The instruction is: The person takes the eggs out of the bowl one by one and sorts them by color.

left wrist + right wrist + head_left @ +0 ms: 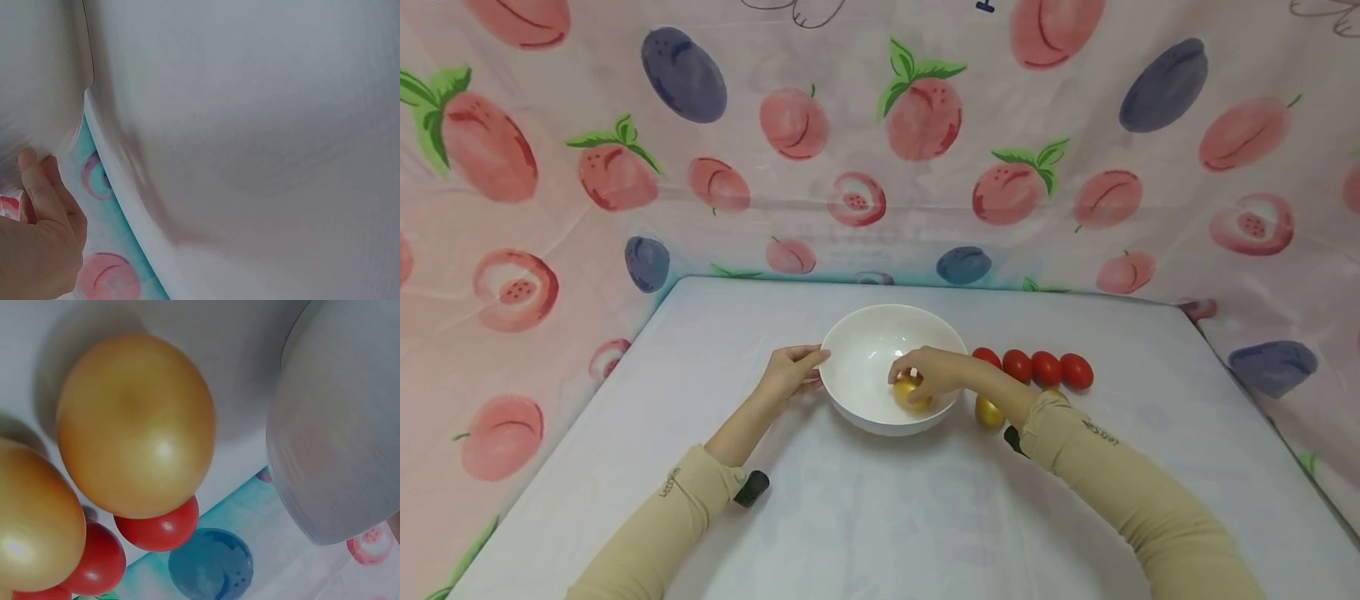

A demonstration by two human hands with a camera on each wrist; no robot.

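A white bowl (861, 350) stands on the table. At its left rim my left hand (786, 372) pinches the edge, thumb on top. In the left wrist view, the fingers of that left hand (50, 225) lie against the bowl's outer wall (40, 75). My right hand (934, 371) reaches over the right rim, its fingers curled round a golden egg (912, 393) low inside the bowl. The right wrist view shows the bowl's side (344, 425) but hides the egg in it. Just right of the bowl lies another golden egg (989, 412), large in the right wrist view.
Several red eggs (1047, 368) form a row right of the bowl, partly behind the right forearm. One more golden egg (1056, 395) is mostly covered by the right sleeve (1120, 475). A fruit-patterned cloth (865, 125) hangs behind the white table (850, 517).
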